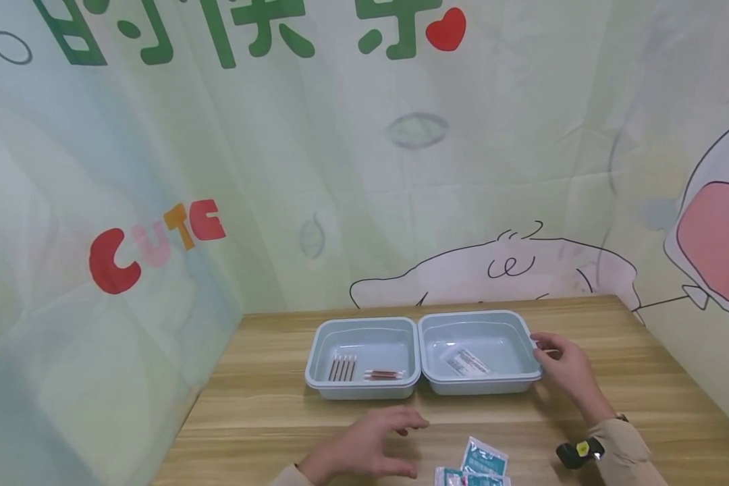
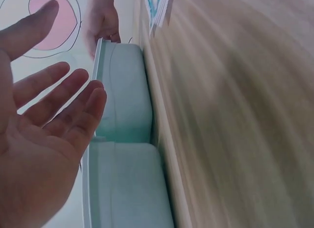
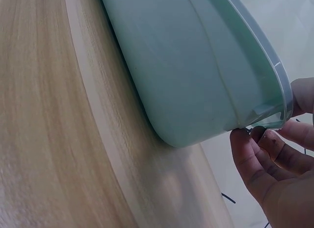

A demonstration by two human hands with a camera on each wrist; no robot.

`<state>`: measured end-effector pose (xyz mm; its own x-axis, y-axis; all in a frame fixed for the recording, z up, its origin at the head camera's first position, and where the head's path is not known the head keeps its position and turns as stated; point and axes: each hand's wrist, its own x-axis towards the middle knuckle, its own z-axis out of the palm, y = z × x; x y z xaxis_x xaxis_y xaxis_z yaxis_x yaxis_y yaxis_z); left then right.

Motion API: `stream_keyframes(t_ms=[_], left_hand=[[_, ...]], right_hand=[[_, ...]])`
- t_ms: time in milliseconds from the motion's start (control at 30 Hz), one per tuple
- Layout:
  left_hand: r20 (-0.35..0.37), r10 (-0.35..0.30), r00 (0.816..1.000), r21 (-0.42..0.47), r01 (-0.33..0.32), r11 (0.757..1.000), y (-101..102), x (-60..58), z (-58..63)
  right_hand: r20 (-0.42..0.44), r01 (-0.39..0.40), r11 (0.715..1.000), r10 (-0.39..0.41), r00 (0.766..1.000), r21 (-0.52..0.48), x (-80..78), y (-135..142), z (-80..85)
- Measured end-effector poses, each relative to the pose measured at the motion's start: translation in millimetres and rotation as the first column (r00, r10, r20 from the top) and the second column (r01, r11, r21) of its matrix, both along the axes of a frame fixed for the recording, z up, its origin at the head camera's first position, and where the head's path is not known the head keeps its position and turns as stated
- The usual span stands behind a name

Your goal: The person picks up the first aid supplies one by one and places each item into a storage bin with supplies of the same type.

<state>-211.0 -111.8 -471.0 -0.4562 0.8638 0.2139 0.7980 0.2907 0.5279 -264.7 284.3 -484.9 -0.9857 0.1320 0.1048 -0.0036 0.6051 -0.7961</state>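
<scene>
Tray (gripped) lies left of right hand.

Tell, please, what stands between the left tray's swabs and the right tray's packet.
In the head view, the left tray's right wall and the right tray's left wall stand there.

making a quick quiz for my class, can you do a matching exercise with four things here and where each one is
Things:
1. swabs
2. white packet
3. teal packets
4. right hand

Places:
A. on the table, outside both trays
B. at the outer end of the right tray, holding its rim
C. inside the left tray
D. lying inside the right tray

Pairs: 1-C, 2-D, 3-A, 4-B
</scene>
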Motion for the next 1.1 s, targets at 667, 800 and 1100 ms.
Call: stream_keyframes(t_ms=[667, 800, 1100], left_hand=[[0.328, -0.012, 0.945, -0.132, 0.058, 0.990, 10, 9.4, -9.3], [0.348, 0.011, 0.937, -0.159, 0.048, 0.986, 12, 12.5, -12.8], [0.213, -0.056, 0.975, -0.214, 0.103, 0.971, 19, 13.6, -10.4]], right_hand=[[0.012, 0.004, 1.000, -0.004, 1.000, -0.007, 1.0, -1, -1.2], [0.014, 0.003, 1.000, -0.003, 1.000, -0.002, 1.3, -1, -1.9], [-0.028, 0.002, 1.000, -0.002, 1.000, 0.010, -0.7, 0, -0.3]])
